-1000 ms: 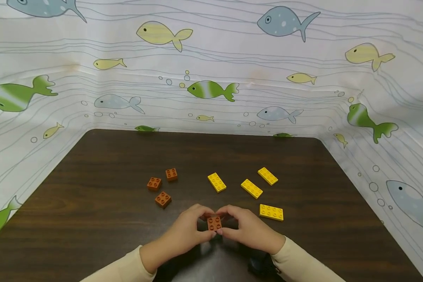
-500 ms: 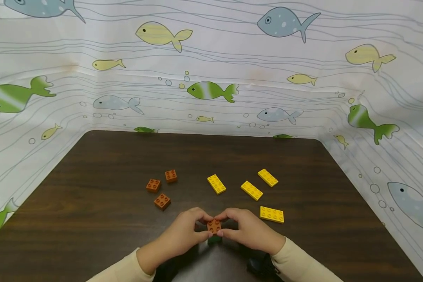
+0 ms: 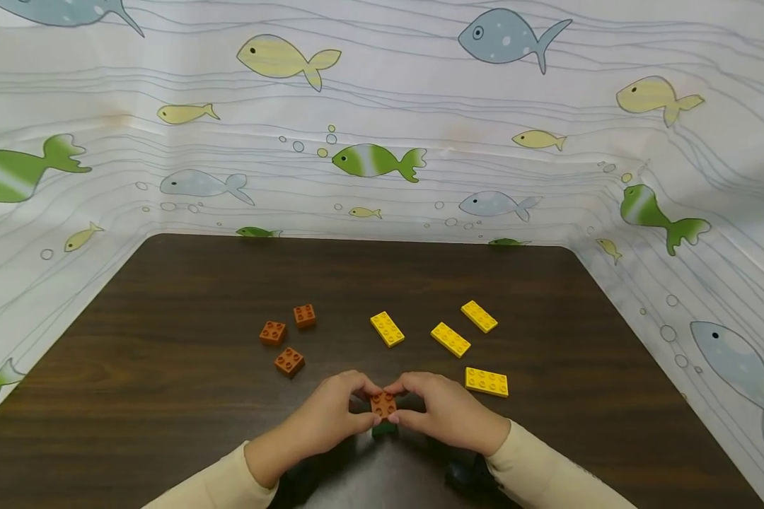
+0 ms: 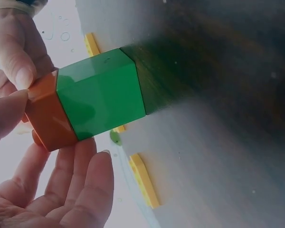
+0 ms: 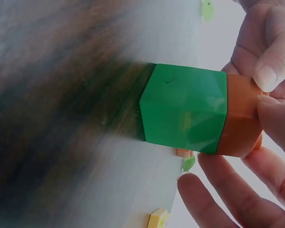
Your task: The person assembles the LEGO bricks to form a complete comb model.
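Note:
Front and centre in the head view, an orange-brown toy building brick [image 3: 383, 405] with studs on top sits on a taller green block [image 3: 384, 428]. My left hand [image 3: 327, 410] pinches the brick between thumb and fingers from the left. From the right, my right hand [image 3: 448, 410] pinches the same brick. The left wrist view shows the green block [image 4: 104, 92] standing on the table, its top face against the brick [image 4: 52, 111]. In the right wrist view the brick [image 5: 240, 114] and green block [image 5: 185, 109] look flush, with no visible gap between them.
Several loose orange-brown bricks [image 3: 289, 362] lie to the left on the dark wooden table [image 3: 165, 424]. Several flat yellow bricks [image 3: 487, 382] lie to the right and beyond the hands. A fish-patterned curtain [image 3: 382, 106] surrounds the back and sides. Some dark object [image 3: 461, 475] is near my right wrist.
A second ago the green block was mostly hidden beneath the hands; now its front shows below the brick. Both hands keep their hold with small shifts. The head view has shifted slightly.

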### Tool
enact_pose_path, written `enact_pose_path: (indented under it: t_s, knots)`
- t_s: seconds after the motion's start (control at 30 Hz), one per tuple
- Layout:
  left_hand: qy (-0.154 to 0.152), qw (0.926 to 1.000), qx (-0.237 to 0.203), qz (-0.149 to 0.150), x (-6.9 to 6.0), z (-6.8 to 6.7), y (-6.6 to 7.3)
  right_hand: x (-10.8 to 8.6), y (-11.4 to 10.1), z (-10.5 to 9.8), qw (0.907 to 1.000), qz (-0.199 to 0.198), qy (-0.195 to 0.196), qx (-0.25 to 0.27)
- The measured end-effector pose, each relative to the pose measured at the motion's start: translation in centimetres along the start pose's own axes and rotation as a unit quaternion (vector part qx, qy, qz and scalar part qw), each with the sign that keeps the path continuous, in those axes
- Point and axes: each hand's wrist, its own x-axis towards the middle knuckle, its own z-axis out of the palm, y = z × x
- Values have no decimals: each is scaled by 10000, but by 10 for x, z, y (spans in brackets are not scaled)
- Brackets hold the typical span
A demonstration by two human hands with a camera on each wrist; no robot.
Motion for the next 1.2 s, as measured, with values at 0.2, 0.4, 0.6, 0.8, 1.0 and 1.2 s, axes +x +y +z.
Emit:
enact_pose_path:
  t_s: [0.2,0.4,0.6,0.8,1.0,1.2]
  knots:
    - [-35,9999,-54,-90,1,-5,-1,6,1,-2,10000,-47,-77,27]
    - [-31,9999,-80,-125,2,-5,-3,7,6,-10,9996,-220,-184,-73]
    - [-77,9996,-133,-245,4,-2,-5,1,19,-29,9997,120,168,87]
    - [-131,9995,-142,-254,2,1,-4,-14,39,-43,9964,685,481,-110]
    - [-106,9995,-201,-216,1,2,-3,-27,54,-55,9890,1217,662,-520]
    - [-30,9988,-397,-280,2,2,-4,-35,67,-61,9826,1509,636,-874]
